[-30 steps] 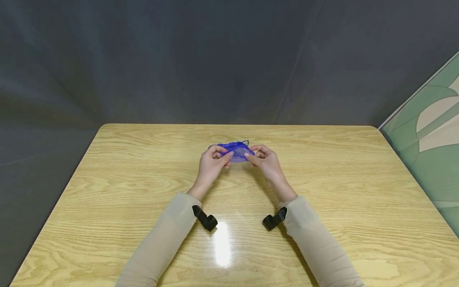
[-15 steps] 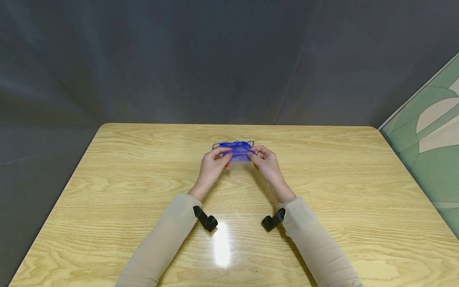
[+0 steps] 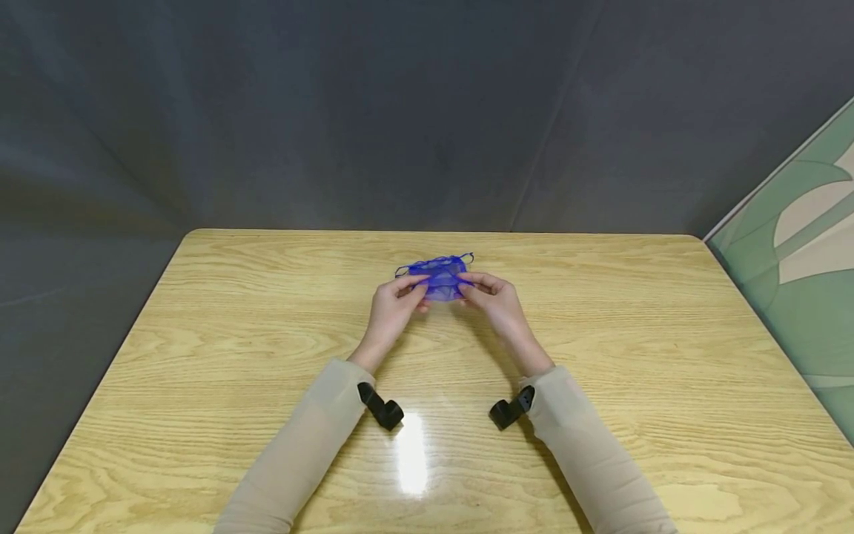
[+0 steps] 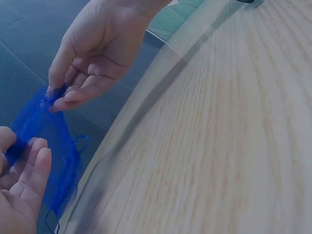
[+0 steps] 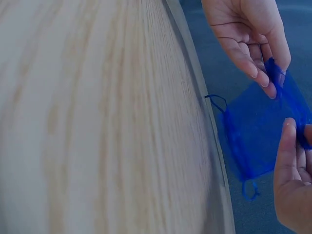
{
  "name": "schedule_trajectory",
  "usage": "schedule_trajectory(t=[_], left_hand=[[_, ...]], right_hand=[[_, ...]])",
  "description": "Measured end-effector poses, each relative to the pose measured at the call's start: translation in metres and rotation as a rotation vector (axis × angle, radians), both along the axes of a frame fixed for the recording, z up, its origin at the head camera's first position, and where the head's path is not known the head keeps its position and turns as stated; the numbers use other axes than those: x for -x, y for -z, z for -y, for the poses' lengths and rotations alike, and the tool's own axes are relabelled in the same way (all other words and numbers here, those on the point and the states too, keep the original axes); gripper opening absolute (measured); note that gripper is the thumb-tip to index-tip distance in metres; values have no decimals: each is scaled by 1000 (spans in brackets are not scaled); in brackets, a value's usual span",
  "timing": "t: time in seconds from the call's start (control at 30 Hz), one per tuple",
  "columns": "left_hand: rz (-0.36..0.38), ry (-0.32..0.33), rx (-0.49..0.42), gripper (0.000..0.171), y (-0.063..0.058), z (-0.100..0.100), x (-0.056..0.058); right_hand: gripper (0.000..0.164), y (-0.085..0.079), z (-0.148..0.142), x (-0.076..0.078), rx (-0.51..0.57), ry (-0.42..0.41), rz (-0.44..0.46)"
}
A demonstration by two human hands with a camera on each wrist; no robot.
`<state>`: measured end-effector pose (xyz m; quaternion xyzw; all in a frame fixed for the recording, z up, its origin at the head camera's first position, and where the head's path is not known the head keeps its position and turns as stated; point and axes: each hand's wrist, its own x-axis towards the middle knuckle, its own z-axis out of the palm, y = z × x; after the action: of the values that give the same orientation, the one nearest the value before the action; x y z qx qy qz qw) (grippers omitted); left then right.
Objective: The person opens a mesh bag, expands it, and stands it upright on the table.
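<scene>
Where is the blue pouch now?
In the head view, the blue pouch is near the centre, above the far half of the table, pinched at left by the left hand, at right by the right hand.

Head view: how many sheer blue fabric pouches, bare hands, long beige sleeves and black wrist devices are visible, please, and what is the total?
Sheer blue fabric pouch: 1
Bare left hand and bare right hand: 2
Long beige sleeves: 2
Black wrist devices: 2
Total: 7
</scene>
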<state>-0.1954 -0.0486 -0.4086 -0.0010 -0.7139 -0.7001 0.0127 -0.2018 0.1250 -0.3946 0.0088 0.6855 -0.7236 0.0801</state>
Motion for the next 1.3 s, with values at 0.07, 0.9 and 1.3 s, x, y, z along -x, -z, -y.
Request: schedule_trajectory(t=[0.07, 0.9, 1.3], left_hand=[[7, 8, 0, 26, 0, 0, 0], [-30, -66, 15, 12, 2, -4, 0], [-62, -60, 63, 12, 3, -5, -2]], right_hand=[[36, 0, 0, 1, -2, 8, 7], [7, 6, 8, 2, -78, 176, -22], [19, 5, 11, 0, -125, 226, -35]])
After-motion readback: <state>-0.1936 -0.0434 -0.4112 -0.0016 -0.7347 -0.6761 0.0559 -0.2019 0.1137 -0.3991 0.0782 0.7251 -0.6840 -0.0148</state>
